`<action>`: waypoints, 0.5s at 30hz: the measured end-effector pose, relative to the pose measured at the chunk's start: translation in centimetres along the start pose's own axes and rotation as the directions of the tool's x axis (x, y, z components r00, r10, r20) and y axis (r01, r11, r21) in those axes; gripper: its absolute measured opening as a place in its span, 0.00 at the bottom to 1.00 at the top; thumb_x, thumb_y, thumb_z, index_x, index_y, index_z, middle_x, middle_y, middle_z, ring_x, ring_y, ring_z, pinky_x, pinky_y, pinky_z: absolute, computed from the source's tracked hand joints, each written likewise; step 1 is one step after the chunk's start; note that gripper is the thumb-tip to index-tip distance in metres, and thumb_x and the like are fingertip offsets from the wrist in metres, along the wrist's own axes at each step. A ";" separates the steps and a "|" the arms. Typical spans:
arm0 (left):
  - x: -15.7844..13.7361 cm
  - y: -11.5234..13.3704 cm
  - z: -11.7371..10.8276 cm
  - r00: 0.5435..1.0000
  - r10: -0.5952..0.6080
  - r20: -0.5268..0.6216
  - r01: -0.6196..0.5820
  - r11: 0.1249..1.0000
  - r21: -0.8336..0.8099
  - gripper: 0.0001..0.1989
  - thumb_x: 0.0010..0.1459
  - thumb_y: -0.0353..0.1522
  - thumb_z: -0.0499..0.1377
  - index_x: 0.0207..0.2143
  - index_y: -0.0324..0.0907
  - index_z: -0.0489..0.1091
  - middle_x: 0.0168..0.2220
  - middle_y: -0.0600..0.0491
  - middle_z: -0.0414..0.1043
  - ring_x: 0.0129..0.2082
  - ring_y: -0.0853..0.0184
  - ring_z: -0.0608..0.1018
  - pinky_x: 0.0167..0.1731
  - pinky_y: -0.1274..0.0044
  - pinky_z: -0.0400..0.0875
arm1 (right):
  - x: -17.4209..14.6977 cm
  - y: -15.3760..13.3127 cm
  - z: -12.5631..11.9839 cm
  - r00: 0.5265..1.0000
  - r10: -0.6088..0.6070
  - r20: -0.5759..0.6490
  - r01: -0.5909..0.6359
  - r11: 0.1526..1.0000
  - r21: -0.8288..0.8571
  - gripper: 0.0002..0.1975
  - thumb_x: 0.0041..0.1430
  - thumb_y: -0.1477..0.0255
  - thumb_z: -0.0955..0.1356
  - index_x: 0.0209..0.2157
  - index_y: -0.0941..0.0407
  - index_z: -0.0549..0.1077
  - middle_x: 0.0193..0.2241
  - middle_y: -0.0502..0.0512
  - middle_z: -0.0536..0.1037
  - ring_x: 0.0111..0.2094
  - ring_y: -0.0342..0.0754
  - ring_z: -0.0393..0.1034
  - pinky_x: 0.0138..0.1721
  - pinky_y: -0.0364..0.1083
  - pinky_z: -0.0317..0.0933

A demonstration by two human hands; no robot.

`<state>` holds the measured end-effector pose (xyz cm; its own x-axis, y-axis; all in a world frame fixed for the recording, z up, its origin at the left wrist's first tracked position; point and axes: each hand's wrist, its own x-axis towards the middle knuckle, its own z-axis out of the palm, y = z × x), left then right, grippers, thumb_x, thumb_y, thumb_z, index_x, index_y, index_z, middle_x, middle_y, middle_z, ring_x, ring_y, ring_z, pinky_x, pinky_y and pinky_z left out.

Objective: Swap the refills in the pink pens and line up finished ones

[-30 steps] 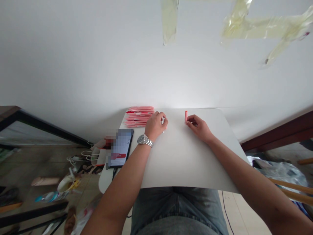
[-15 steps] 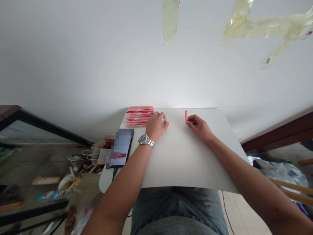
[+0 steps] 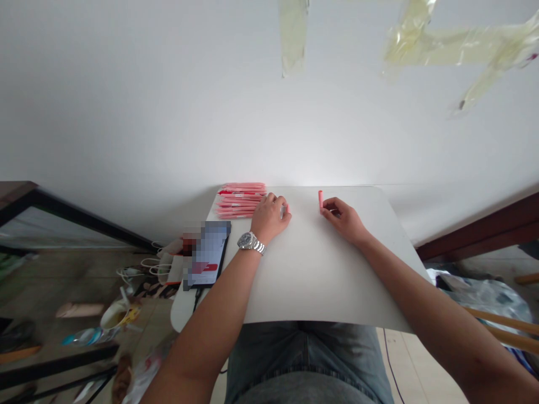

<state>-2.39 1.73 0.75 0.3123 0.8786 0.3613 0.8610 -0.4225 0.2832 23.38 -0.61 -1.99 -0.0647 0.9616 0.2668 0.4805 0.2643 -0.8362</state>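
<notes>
My right hand [image 3: 338,213] pinches the lower end of a short pink tube [image 3: 320,198], which stands upright over the white table; it may be a pen cap. My left hand [image 3: 272,213], with a metal watch at its wrist, is closed around a small pink piece with clear plastic [image 3: 288,209]. Most of that piece is hidden by the fingers. Beside the left hand lies a row of slim pink sticks in clear wrappers [image 3: 238,207], looking like packed pens; one strip among them is brighter red.
A phone or tablet [image 3: 213,247] with a cable lies on the left edge of the white table [image 3: 311,280]. The wall [image 3: 269,123] rises right behind the table. On the floor at left are a bottle [image 3: 86,336] and white cables.
The left hand has turned slightly, so more of its pink piece and clear plastic shows. The tube in the right hand has tipped a little, and its upper end now shows.
</notes>
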 end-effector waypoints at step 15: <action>0.0 0.0 -0.2 0.993 -0.113 -0.037 0.115 0.992 0.045 0.04 0.62 0.32 0.59 0.40 0.45 0.69 0.41 0.46 0.70 0.46 0.55 0.74 0.43 0.68 0.69 | 0.0 -0.4 0.0 1.000 0.002 -0.004 -0.002 1.000 -0.001 0.16 0.63 0.54 0.69 0.41 0.53 0.74 0.38 0.55 0.81 0.36 0.50 0.75 0.39 0.49 0.70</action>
<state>-2.46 1.71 0.98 0.1981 0.9120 0.3593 0.9082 -0.3086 0.2826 23.20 -0.74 -1.69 -0.0603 0.9618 0.2669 0.4814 0.2623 -0.8364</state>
